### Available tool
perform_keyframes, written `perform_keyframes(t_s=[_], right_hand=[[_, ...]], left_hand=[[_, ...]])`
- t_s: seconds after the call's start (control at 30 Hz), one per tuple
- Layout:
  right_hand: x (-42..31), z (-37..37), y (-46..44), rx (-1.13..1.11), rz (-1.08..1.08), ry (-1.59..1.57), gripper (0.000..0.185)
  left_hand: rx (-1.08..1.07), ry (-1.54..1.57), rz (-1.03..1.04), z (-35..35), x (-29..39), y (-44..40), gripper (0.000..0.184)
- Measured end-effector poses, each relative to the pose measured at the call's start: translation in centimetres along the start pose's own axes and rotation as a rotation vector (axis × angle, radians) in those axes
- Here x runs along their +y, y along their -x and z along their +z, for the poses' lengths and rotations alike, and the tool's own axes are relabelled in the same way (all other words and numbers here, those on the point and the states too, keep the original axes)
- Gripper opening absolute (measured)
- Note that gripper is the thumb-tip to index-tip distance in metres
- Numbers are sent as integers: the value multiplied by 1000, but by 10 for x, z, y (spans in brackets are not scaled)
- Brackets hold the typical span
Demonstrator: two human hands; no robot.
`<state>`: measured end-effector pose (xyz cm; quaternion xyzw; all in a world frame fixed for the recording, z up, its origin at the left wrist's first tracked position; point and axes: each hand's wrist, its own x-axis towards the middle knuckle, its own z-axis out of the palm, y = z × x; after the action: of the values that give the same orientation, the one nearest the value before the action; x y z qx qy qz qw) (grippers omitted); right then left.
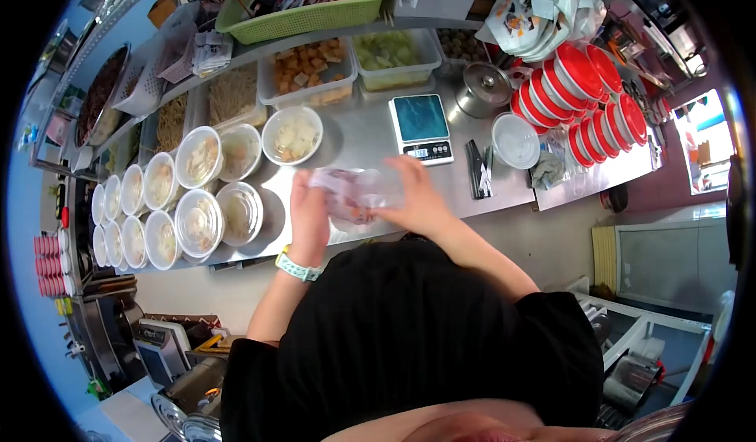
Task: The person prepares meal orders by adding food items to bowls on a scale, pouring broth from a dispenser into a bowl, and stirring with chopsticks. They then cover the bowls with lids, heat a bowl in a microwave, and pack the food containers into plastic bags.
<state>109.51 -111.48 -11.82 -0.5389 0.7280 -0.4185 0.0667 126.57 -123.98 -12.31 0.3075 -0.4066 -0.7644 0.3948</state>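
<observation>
In front of my body, over the edge of the steel counter [339,151], I hold a crinkled clear plastic bag [356,194] with pinkish-red contents or print, too blurred to make out. My left hand [312,214], with a pale patterned watch strap at the wrist, is closed on the bag's left side. My right hand [420,199] grips its right side with thumb and fingers. Just beyond the bag stands an uncovered bowl [292,135] of pale food. A digital kitchen scale [421,129] with a blue-green top lies beyond my right hand.
Several lidded bowls [198,223] line the counter at left. Behind are bins of orange-brown cubes [307,66] and green pieces [386,51]. At right stand a lidded metal pot [483,89], a clear tub [516,140], black strips [478,170] and stacked red-rimmed containers [579,72].
</observation>
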Motion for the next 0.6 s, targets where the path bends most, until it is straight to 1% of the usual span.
perform_keyframes(t_s=[0.03,0.07,0.1,0.13,0.17,0.2,0.23,0.27,0.3,0.33,0.37,0.4,0.43,0.47,0.5,0.53,0.57,0.6], right_hand=[[-9,5,-3,-37,-25,-5,58],[-10,9,-8,-197,75,-91,54],[-7,11,-13,-356,173,-176,50],[4,16,-13,-358,168,-176,50],[23,23,-10,-324,184,-241,46],[29,21,-11,-293,202,-307,42],[36,14,-11,-305,197,-308,42],[44,6,-11,-199,59,-107,40],[49,-2,-13,-93,-82,89,38],[58,-8,-14,-109,-91,83,38],[67,-12,-15,-136,72,33,35],[73,-15,-14,-173,239,-15,31],[67,-26,-19,-302,415,-268,25],[69,-31,-20,-345,402,-266,25],[70,-33,-21,-344,484,-511,23],[72,-34,-22,-341,572,-754,20],[72,-34,-20,-380,621,-1020,19],[70,-39,-15,-430,631,-1022,19]], left_hand=[[-50,-30,-48,10,-1,3,10],[-148,-34,-42,16,-1,6,9],[-155,-81,-73,21,8,9,9],[-161,-127,-104,25,14,11,11],[-156,-123,-98,23,12,10,11],[-137,-284,28,21,11,9,12],[-113,-444,153,18,11,11,14],[-98,-443,154,15,15,13,14],[-120,-815,233,16,27,18,19],[-139,-1189,304,16,33,23,26],[-210,-1247,466,12,29,24,33],[-181,-1246,446,8,25,27,33],[-176,-1403,471,4,19,33,32],[-165,-1560,493,-1,12,38,31],[-7,-1703,518,-12,2,42,32],[135,-1681,488,-16,1,48,36],[305,-1567,510,-27,-8,52,30],[469,-1452,527,-40,-27,59,25]])
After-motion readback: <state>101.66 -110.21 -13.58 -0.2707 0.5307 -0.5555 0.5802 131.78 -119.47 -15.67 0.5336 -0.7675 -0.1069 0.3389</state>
